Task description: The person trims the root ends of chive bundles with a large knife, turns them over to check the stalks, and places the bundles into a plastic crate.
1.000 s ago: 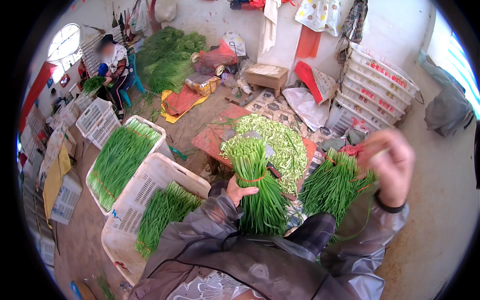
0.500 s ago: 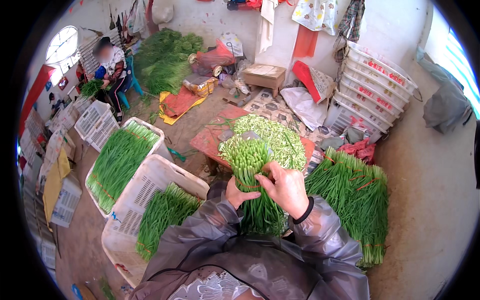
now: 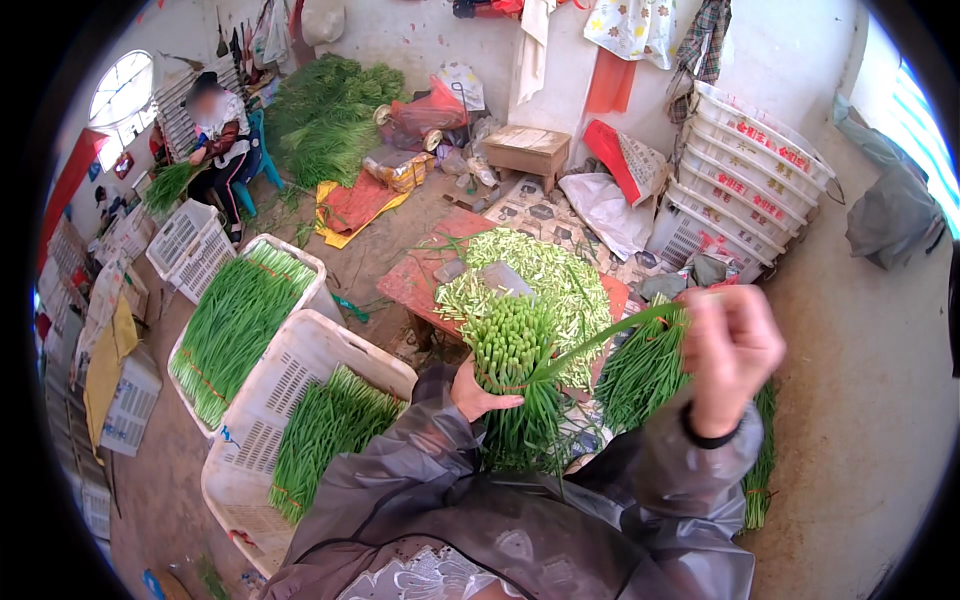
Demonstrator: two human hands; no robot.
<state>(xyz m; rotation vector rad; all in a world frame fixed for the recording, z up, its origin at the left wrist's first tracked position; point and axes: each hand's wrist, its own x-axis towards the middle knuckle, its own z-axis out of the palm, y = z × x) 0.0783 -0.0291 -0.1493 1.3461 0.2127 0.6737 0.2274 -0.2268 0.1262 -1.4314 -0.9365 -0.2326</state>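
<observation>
A thick bundle of green chives (image 3: 513,345) stands with its pale cut ends up, an orange rubber band around it. My left hand (image 3: 482,392) wraps its left side, thumb across the front near the band. My right hand (image 3: 735,345), smeared by motion, is up at the right with fingers closed on a long green chive leaf (image 3: 625,325). That leaf stretches from the bundle's band to my fingers. Behind the bundle, a heap of short cut chive ends (image 3: 560,280) covers much of a low reddish table (image 3: 405,285).
Banded chive bundles (image 3: 635,370) lie at my right, partly behind my arm. At left are a white crate (image 3: 265,430) and another filled crate (image 3: 325,290). Stacked crates (image 3: 745,180) stand by the right wall. Beyond are a small wooden stool (image 3: 527,150) and a seated person (image 3: 220,140) holding greens.
My right hand has left the bundle and moved right and up, drawing out a long leaf. My left hand still holds the bundle. The seated person's hands and greens have shifted.
</observation>
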